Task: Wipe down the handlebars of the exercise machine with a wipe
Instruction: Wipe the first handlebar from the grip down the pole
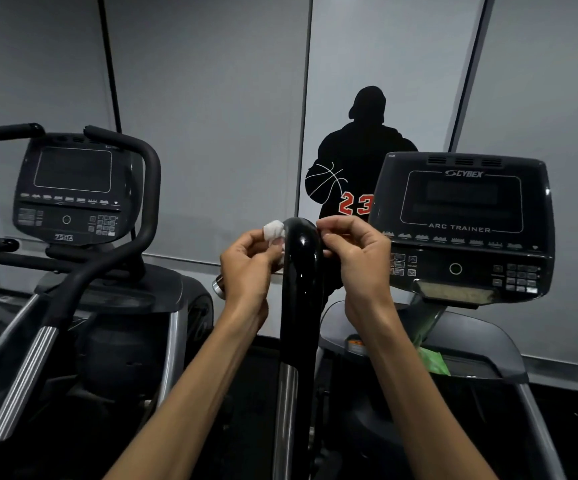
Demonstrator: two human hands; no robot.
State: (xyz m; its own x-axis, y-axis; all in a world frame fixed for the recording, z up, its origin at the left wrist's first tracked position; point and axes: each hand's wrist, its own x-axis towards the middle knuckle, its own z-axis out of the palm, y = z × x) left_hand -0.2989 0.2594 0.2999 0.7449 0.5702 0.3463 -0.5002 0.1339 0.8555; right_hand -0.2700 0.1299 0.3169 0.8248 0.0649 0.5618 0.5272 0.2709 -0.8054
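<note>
A glossy black handlebar (301, 271) rises in the middle of the view and curves over at its top. My left hand (249, 268) pinches a crumpled white wipe (274, 232) against the bar's left side near the bend. On the bar's right side my right hand (356, 254) has its fingers curled, with the fingertips at the bar; whether they pinch an end of the wipe is hidden behind the bar.
The machine's console (464, 223) stands at the right with a green item (433, 362) below it. A second machine with its console (69, 192) and black handlebars (142, 209) stands at the left. Grey wall panels are behind.
</note>
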